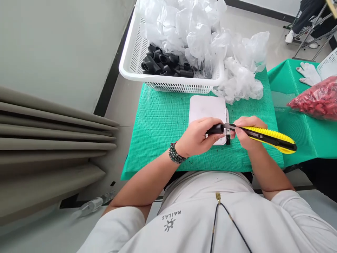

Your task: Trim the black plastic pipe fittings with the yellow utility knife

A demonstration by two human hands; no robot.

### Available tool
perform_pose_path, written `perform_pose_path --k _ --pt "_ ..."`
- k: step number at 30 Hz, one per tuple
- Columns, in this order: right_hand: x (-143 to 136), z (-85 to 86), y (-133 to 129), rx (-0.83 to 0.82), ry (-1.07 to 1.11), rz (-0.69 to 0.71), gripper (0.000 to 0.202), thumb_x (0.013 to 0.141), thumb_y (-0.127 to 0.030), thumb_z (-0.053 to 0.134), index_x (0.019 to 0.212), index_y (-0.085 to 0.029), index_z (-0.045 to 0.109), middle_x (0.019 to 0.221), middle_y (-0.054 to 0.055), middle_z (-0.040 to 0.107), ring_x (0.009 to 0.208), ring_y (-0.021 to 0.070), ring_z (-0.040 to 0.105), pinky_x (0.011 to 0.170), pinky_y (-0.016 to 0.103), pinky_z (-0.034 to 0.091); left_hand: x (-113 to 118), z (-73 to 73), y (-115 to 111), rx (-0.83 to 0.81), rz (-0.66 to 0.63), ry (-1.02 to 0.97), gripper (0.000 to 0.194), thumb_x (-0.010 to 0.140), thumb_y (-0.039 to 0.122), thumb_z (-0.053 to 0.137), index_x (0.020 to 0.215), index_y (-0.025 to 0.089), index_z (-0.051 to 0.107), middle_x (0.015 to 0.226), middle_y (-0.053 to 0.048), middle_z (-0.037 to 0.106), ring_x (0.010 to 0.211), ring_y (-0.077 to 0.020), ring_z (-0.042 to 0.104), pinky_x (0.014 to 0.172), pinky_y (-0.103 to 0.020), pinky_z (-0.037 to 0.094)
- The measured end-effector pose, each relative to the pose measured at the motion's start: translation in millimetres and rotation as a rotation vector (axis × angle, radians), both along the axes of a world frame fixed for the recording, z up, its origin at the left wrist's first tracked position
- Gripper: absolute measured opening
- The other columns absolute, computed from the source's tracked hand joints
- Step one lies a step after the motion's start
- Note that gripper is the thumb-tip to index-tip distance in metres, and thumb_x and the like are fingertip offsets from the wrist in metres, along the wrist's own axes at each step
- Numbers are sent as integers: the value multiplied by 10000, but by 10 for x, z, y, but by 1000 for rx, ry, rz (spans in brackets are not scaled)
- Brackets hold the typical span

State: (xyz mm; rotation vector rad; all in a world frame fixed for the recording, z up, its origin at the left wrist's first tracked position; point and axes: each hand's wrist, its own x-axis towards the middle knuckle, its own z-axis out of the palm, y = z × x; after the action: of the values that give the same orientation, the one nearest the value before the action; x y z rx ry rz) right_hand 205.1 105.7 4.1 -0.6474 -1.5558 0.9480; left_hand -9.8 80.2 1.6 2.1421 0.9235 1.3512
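My left hand [197, 137] is closed around a short black plastic pipe fitting [216, 129], its open end facing right. In my right hand [249, 131] is a yellow and black utility knife [273, 138], gripped near its front, with the handle pointing right. The knife's blade tip is at the rim of the fitting; whether it touches cannot be made out. Beneath my hands lies a flat white device like a small scale [206, 107]. A dark, slim tool or marker [228, 139] lies along its right side, partly hidden by my fingers.
A white basket [171, 82] at the back holds several black pipe fittings [160, 62] and crumpled clear plastic bags [195, 31]. More bags [239, 77] spill onto the green-covered table [160, 130]. On the right are a bag of red parts [318, 98] and a white glove [308, 73].
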Motion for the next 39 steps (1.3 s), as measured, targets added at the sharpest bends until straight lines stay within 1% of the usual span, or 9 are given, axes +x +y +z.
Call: perform_pose_path --k 3,6,12,18,22,26,28,34,39 --pt "15 1 -12 -37 -42 -55 114 859 -339 839 859 -275 745 694 -6 763 540 173 709 498 308 556 11 -15 -10 31 6 -20 221 1029 378 665 1134 183 662 872 -41 759 705 -139 676 660 -243 523" --pt "21 7 -35 -68 -100 -94 143 861 -393 826 843 -286 733 682 -10 750 530 172 688 479 314 546 24 -24 -25 8 14 -20 216 1024 377 664 1138 193 664 876 -43 758 708 -148 677 668 -254 524" --pt "9 5 -52 -75 -81 -91 102 880 -382 808 869 -313 735 675 -27 732 521 170 671 470 321 532 40 -24 -40 34 45 -38 217 1036 391 643 1128 195 658 883 -48 760 716 -152 685 667 -259 526" --pt "2 -50 -64 -117 -58 -87 219 863 -449 815 832 -284 674 614 -48 691 424 150 621 401 297 528 61 -59 -39 12 37 -19 261 1051 436 609 1126 190 656 869 -52 754 707 -158 682 683 -267 535" --pt "-25 -76 -111 -121 1 -87 199 886 -427 809 873 -280 674 632 -51 696 422 142 623 386 278 529 75 -74 -42 34 45 -14 259 1053 431 609 1120 185 655 850 -49 743 696 -157 672 668 -258 524" --pt "-52 -97 -161 -134 23 -99 200 890 -432 801 884 -278 674 613 -59 677 422 143 630 381 270 528 76 -70 -48 10 38 4 245 1056 422 604 1122 192 654 885 -59 755 718 -160 685 685 -261 532" --pt "-62 -104 -196 -167 27 -116 217 886 -443 797 883 -272 664 602 -63 665 423 141 631 392 270 533 75 -70 -50 7 38 17 244 1057 425 603 1120 194 653 892 -62 757 728 -164 691 687 -263 536" --pt "-94 -116 -308 -270 84 -137 179 900 -402 784 923 -271 664 636 -73 685 441 134 648 431 265 540 82 -85 -45 26 46 59 245 1070 414 571 1120 188 651 895 -71 759 715 -165 688 670 -267 534" --pt "-122 -142 -335 -318 114 -156 195 892 -409 790 915 -258 669 616 -70 701 439 127 643 444 253 538 91 -97 -39 72 73 57 214 1064 382 591 1121 184 647 890 -69 759 700 -160 683 653 -261 526"
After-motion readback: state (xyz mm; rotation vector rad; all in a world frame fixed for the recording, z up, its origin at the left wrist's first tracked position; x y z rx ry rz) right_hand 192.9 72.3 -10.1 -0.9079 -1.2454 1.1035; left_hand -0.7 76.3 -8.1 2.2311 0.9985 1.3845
